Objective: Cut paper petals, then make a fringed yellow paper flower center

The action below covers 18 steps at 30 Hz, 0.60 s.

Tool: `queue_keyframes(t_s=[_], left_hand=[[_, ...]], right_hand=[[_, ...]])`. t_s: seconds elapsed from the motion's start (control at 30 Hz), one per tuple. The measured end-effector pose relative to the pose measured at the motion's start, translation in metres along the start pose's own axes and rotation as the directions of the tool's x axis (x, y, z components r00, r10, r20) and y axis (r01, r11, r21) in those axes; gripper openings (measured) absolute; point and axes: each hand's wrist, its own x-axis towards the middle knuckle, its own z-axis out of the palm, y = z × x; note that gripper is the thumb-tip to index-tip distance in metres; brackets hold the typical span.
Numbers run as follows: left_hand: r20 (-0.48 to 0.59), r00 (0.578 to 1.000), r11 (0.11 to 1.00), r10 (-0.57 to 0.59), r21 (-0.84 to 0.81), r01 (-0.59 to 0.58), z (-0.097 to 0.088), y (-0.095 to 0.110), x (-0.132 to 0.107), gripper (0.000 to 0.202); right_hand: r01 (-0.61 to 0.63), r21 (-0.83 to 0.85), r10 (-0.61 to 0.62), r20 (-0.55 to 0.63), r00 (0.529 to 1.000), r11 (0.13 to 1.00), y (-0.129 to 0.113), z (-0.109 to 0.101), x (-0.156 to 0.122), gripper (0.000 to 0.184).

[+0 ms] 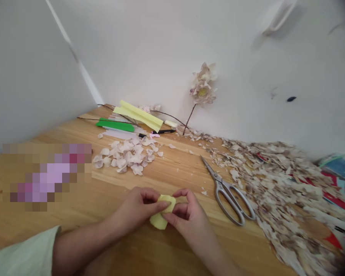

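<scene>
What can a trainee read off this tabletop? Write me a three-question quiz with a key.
1. What do the left hand and the right hand both hold?
2. True or false: the silver metal scissors lie to the left of both hands.
3. Choose one: the pile of thin, pale, petal-shaped pieces lies A) under the scissors, B) beyond the hands, C) between the hands.

Key:
1. A small, pale yellow, paper-like piece.
2. False; they lie to the right.
3. B.
</scene>
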Motion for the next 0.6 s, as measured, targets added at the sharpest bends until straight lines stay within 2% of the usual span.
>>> queue_keyframes(t_s=[0.1, 0.3, 0.6], left_hand=[[-0.001, 1.000, 0.998, 0.005, -0.060, -0.005, 0.0007, -0.0020, 0.0001, 0.028], [0.029, 0.996, 0.983, -0.085, -0.158, 0.089, -0.0002, -0.0015, -0.0003, 0.029], [0.037, 0.988, 0.974, -0.149, -0.167, 0.153, -0.0007, -0.0021, 0.0004, 0.029]], right_hand=[[-0.010, -0.002, 0.010, -0.002, 1.000, 1.000, -0.0010, -0.0006, 0.0001, 0.040], [-0.022, -0.042, 0.022, -0.015, 1.000, 0.999, -0.0019, -0.0017, 0.0027, 0.041], [-0.041, -0.050, 0.042, 0.005, 0.999, 0.998, -0.0018, -0.0016, 0.0032, 0.042]])
